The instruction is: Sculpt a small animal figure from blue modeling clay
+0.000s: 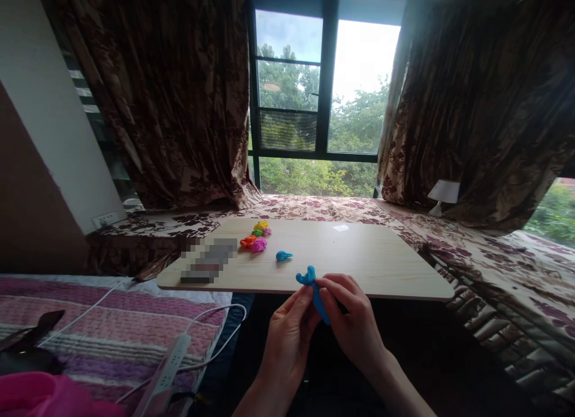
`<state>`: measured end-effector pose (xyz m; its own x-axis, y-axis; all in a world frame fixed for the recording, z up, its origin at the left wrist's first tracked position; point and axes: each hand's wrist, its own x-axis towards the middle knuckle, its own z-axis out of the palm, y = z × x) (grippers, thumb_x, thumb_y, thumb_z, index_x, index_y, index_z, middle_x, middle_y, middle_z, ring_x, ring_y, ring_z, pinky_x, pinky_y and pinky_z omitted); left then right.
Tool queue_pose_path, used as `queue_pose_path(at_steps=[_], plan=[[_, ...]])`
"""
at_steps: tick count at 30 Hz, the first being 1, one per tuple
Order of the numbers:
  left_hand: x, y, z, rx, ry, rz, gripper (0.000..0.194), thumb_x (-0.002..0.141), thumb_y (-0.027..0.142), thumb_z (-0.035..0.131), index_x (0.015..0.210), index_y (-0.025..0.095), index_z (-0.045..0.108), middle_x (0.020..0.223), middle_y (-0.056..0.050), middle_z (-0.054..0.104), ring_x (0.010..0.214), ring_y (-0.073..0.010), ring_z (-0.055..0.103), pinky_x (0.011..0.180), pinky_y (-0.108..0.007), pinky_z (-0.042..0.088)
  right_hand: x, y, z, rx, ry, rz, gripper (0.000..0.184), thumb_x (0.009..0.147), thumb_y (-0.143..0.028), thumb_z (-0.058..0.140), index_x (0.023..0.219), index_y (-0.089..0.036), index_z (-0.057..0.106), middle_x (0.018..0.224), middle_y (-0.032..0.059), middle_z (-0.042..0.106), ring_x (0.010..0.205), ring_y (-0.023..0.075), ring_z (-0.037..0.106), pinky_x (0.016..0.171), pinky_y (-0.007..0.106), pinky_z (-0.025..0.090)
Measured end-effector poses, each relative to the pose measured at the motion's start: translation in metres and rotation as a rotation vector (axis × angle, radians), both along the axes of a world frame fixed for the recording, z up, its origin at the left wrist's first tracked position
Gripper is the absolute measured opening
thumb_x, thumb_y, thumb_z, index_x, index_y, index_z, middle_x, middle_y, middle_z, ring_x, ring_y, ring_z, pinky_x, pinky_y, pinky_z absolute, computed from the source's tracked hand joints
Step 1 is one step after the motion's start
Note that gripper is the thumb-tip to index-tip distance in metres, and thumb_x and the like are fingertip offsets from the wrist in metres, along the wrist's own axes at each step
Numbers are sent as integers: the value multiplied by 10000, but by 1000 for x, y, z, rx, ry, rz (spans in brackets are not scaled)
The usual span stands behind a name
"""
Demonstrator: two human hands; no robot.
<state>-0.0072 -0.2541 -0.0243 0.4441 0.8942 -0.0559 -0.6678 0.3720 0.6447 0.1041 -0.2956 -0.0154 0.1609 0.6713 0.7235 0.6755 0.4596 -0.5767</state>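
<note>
Just off the near edge of the table, both hands hold one soft-looking blue piece of modelling clay. Its upper end is curled and lobed, and a longer part hangs down between the hands. My left hand pinches it from the left between thumb and fingers. From the right, my right hand has thumb and fingers closed on it, covering part of its side. A smaller blue lump with a pointed end lies on the table beyond my hands.
Several crumpled coloured lumps, including a pink lump and a yellow lump, sit on the pale wooden table. A blurred-out flat object lies at its left. A power strip with a white cable rests on the striped bed cover.
</note>
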Motion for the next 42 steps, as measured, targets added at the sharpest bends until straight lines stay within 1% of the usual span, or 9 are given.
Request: queue_pose_path(at_steps=[3, 7, 14, 17, 21, 25, 30, 37, 42], plan=[[-2, -1, 1, -9, -19, 0, 183, 795, 194, 634, 936, 89, 683, 911, -106, 720, 825, -163, 671, 730, -245, 555, 1, 0, 0, -24, 71, 46, 243, 885, -170, 502, 1058, -246, 655, 1015, 44, 609, 962, 186, 554, 850, 340, 463], [-2, -1, 0, -59, -50, 10, 177, 780, 135, 639, 952, 103, 668, 940, -114, 714, 852, -182, 675, 763, -286, 558, -1, 1, 3, -29, 180, 98, 223, 889, -175, 501, 1029, -244, 661, 1016, 37, 604, 957, 173, 571, 854, 323, 469], [1, -1, -1, -109, -106, -16, 169, 778, 92, 625, 941, 119, 660, 939, -113, 712, 885, -197, 678, 790, -294, 554, -5, 5, 3, -47, 277, 106, 143, 839, -174, 575, 951, -223, 650, 988, 24, 612, 921, 169, 585, 797, 298, 474], [2, 0, -2, -106, -121, -33, 180, 787, 107, 620, 961, 130, 658, 951, -102, 712, 876, -179, 677, 777, -278, 553, -3, 6, 3, -45, 294, 102, 128, 838, -167, 569, 932, -215, 642, 979, 25, 611, 914, 169, 586, 785, 295, 471], [4, -1, -2, -132, -112, -9, 164, 777, 63, 611, 917, 132, 662, 868, -82, 722, 797, -151, 685, 711, -238, 558, -3, 6, 4, -76, 305, 106, 121, 839, -166, 562, 925, -214, 633, 967, 20, 614, 911, 168, 585, 788, 292, 463], [5, -5, 5, -154, -123, -6, 160, 768, 15, 594, 873, 116, 659, 889, -106, 721, 842, -176, 688, 756, -256, 557, -6, 4, 6, -75, 301, 86, 140, 800, -149, 607, 921, -218, 623, 963, 9, 610, 909, 164, 581, 805, 285, 454], [4, -9, 11, -157, -107, -12, 166, 776, 10, 580, 890, 105, 656, 902, -118, 720, 837, -175, 689, 748, -249, 562, -8, 2, 9, -54, 301, 90, 112, 806, -126, 583, 886, -200, 607, 951, 18, 601, 907, 164, 580, 813, 286, 458], [3, -7, 5, -117, -133, -43, 203, 781, 20, 573, 937, 103, 672, 947, -117, 712, 895, -184, 676, 799, -258, 553, -11, 4, 10, -26, 301, 79, 120, 801, -107, 568, 866, -195, 619, 938, 27, 603, 896, 170, 587, 815, 297, 470], [3, -8, 3, -83, -147, -86, 214, 784, 53, 597, 975, 103, 680, 991, -128, 705, 954, -197, 658, 856, -276, 531, -8, 3, 5, -4, 288, 74, 182, 800, -129, 587, 955, -218, 616, 995, 33, 597, 903, 172, 587, 797, 303, 485]])
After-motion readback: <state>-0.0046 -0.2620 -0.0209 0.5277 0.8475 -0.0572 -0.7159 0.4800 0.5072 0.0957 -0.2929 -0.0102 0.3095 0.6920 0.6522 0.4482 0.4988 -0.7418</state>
